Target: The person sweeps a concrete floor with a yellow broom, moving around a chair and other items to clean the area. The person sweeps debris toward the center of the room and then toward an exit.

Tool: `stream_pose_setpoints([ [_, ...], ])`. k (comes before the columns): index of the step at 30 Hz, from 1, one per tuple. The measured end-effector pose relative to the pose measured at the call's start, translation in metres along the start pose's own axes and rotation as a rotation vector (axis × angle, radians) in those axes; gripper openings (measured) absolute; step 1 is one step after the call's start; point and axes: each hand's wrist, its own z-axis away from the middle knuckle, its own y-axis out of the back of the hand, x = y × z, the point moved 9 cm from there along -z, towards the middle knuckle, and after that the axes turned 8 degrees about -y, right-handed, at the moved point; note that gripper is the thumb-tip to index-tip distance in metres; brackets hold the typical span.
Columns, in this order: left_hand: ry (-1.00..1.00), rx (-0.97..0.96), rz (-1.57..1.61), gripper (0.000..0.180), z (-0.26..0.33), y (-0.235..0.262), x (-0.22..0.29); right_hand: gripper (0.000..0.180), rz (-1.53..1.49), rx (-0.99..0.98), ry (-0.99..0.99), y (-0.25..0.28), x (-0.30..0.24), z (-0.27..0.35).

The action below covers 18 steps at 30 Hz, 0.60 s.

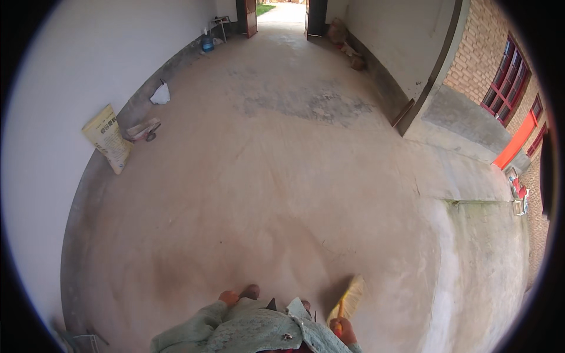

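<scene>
Your right hand (345,331) is clamped around the handle of the yellow broom (353,294), at your right over the floor (265,188). I can't tell how your left hand (228,298) is set. Left, a sack (109,139) leans on the wall (53,176), contents hidden.

Right hand (345,330) partly hides broom handle (341,310); jacket (250,332) cut off by lower edge.

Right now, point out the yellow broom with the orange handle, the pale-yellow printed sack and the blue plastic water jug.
Yellow broom (351,297): head view, on its fanned bristles.
Pale-yellow printed sack (110,139): head view, on its front face.
Blue plastic water jug (207,45): head view, on its body.
</scene>
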Motion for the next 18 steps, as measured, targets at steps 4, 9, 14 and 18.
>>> stream_pose_setpoints([
  [4,0.29,0.068,0.218,0.024,0.027,-0.018,-0.008,0.009,-0.072,-0.172,0.067,-0.031,-0.008,-0.082],
  [9,0.132,0.124,0.159,0.025,0.023,-0.022,0.013,0.009,-1.261,-0.245,-0.74,-0.065,0.034,-0.175],
  [14,0.002,0.056,-0.074,0.021,0.019,-0.029,0.014,0.02,-1.248,-0.351,-0.629,-0.062,-0.018,-0.218],
  [18,0.41,0.111,0.511,0.018,0.025,-0.029,-0.012,0.028,-1.089,-0.357,-0.414,-0.022,-0.051,-0.192],
])
